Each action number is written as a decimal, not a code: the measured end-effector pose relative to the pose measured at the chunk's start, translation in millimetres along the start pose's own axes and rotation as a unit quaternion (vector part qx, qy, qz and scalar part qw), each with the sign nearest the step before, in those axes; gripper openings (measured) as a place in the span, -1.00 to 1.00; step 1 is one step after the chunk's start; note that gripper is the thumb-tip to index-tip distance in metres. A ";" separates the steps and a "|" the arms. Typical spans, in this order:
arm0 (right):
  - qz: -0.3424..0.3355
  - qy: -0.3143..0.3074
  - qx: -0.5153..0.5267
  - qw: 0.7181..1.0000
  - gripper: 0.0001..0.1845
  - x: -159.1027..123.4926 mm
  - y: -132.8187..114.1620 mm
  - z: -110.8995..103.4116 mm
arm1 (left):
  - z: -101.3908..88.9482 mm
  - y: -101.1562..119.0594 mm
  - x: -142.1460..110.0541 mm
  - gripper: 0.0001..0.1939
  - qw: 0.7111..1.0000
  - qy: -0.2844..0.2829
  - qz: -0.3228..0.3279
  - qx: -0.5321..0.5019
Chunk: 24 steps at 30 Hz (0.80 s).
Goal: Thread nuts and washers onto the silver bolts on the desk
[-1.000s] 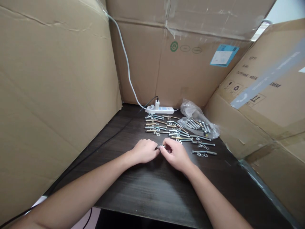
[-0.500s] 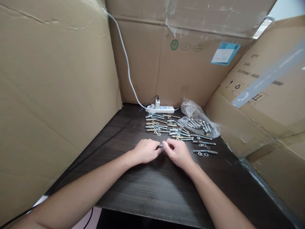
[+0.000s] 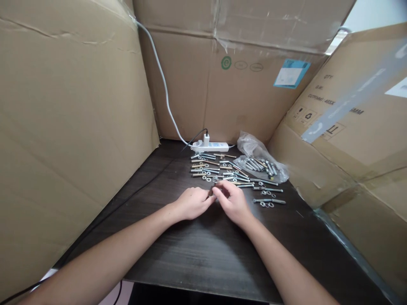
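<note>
cardboard boxes (image 3: 79, 106) wall in the dark tabletop (image 3: 203, 254) where i work. my left hand (image 3: 194, 203) and right hand (image 3: 232, 204) meet over it, both pinching a small metal piece (image 3: 212, 188) between them, mostly hidden from view. just beyond lie rows of bolts (image 3: 276, 201) with washers (image 3: 269, 192), near a clear plastic bag (image 3: 249, 143) and a white power strip (image 3: 219, 148).
</note>
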State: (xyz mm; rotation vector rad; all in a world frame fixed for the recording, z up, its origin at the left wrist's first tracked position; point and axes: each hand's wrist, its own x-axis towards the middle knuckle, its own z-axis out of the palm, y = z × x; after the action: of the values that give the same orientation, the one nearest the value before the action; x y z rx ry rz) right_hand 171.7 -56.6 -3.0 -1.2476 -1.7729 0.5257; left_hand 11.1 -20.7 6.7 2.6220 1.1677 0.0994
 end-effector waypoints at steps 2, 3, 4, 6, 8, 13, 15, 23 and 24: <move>-0.007 -0.007 0.006 1.000 -0.83 -1.8 -3.7 5.4 | 1.1 -0.1 0.4 -0.49 1.000 -0.003 0.006 0.000; -0.010 -0.009 0.002 1.000 -0.84 -2.2 -5.5 7.1 | 1.5 -0.2 0.5 -0.50 1.000 -0.006 0.012 -0.001; -0.012 -0.009 -0.005 1.000 -0.85 -2.1 -6.7 7.5 | 1.8 -0.2 0.6 -0.51 1.000 -0.008 0.021 -0.003; -0.015 -0.003 -0.035 0.999 -0.86 0.7 -5.2 2.0 | 1.4 -0.3 0.2 -0.56 0.999 -0.006 0.035 -0.009; -0.011 0.016 -0.085 0.996 -0.84 7.1 4.9 -14.4 | -0.5 -0.1 -0.7 -0.61 0.999 -0.005 0.037 -0.015; 0.066 0.096 -0.274 0.955 -0.74 31.1 69.4 -92.6 | -6.6 0.3 -3.1 -0.66 0.999 -0.024 0.040 -0.018; 0.142 0.106 -0.347 0.921 -0.73 40.2 98.7 -123.1 | -7.0 -0.3 -3.2 -0.67 0.998 -0.026 0.049 -0.018; 0.242 0.110 -0.399 0.877 -0.68 70.2 148.8 -152.2 | -4.5 -2.3 -2.4 -0.67 0.998 -0.029 0.058 -0.013; 0.242 0.105 -0.398 0.878 -0.68 72.5 150.1 -151.0 | -4.9 -2.1 -2.2 -0.66 0.998 -0.032 0.056 -0.014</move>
State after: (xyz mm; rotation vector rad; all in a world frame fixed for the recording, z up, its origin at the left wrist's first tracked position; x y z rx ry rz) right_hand 370.4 48.7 -5.6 -2.2568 -1.5112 -0.1230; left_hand 7.2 -19.9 10.9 2.6444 0.9916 0.0542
